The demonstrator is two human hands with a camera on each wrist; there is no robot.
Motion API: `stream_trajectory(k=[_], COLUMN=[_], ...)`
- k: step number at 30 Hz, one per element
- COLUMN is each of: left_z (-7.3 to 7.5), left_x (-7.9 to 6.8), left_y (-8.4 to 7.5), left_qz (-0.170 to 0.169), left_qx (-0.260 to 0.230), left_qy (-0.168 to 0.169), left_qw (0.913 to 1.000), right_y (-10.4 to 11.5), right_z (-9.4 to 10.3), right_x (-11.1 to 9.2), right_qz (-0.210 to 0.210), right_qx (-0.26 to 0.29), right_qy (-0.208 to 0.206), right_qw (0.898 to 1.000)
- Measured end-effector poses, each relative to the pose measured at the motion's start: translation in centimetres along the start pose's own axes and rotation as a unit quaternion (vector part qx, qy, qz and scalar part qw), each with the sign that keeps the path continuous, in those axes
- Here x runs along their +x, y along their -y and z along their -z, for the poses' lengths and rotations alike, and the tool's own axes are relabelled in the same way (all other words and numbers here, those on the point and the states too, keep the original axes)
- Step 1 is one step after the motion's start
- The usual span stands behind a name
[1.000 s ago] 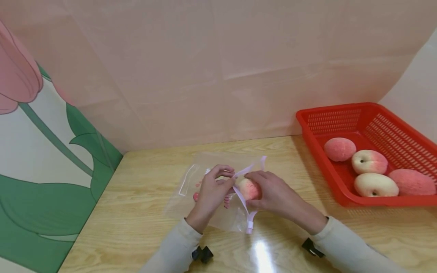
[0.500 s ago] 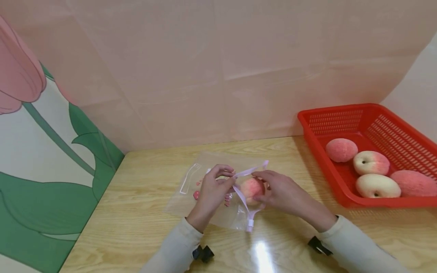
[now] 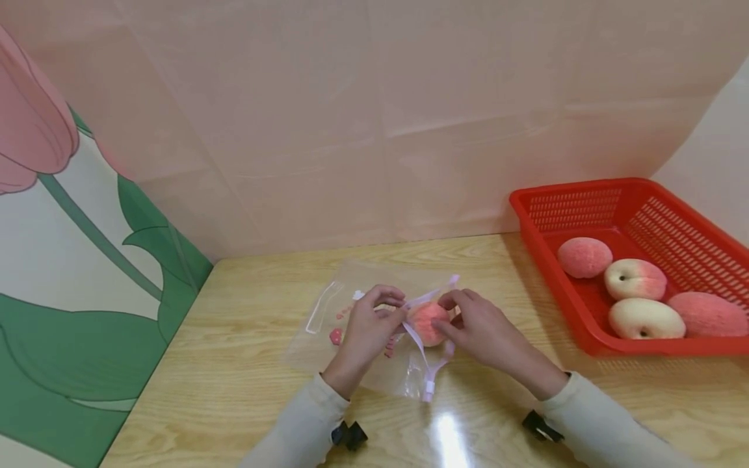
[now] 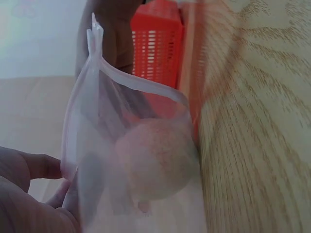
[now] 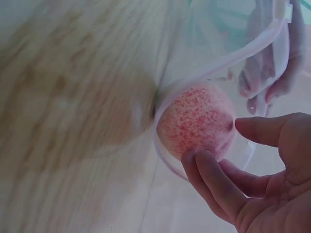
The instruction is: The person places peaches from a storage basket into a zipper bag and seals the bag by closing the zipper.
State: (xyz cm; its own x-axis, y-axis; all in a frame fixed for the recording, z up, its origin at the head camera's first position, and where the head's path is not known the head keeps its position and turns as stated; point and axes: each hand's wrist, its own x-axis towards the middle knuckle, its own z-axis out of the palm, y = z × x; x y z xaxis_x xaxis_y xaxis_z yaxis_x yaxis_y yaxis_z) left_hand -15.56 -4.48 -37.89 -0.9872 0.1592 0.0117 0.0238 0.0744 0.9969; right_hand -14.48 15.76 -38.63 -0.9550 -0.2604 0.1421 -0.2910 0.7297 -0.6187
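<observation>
Pale wood makes up the table, with a pinkish sheet behind it and a big flower picture on the left side. On the wood lies a clear plastic bag with small red prints on it. Its mouth faces the person's right, which seems handy, since the right hand is on that side. The left hand pinches the purple rim of the bag, and I think that keeps the mouth from falling flat. A peach sits just inside the mouth, with the rim looped around it. The right hand has its thumb on one side of the peach and its fingertips on another, so it holds it lightly, maybe so it won't roll. The little slider sits down at the near end of the rim, probably out of the way there. Off to the right, a red basket holds four more peaches, and its tall sides likely stop them rolling off.
</observation>
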Motion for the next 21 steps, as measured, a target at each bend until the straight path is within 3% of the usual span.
stream_trajectory(k=[5,12,18,21], left_z=[0.1,0.2,0.8,1.0], left_x=[0.0,0.1,0.1,0.0], left_y=[0.0,0.2,0.2,0.5], left_qz=[-0.012,-0.002,-0.017,-0.021], left_qx=[-0.008,0.009,0.125,0.157], left_qy=[-0.003,-0.001,0.024,0.032], left_qw=[0.9999,1.0000,0.9918,0.9868], right_y=[0.2,0.2,-0.4,-0.5], right_z=[0.2,0.0,-0.7,-1.2], right_x=[0.1,0.1,0.2,0.2], right_qz=[-0.015,-0.020,0.009,0.008], right_qx=[0.062,0.123,0.129,0.120], right_qy=[0.041,0.081,0.075,0.069], right_qw=[0.997,0.989,0.989,0.990])
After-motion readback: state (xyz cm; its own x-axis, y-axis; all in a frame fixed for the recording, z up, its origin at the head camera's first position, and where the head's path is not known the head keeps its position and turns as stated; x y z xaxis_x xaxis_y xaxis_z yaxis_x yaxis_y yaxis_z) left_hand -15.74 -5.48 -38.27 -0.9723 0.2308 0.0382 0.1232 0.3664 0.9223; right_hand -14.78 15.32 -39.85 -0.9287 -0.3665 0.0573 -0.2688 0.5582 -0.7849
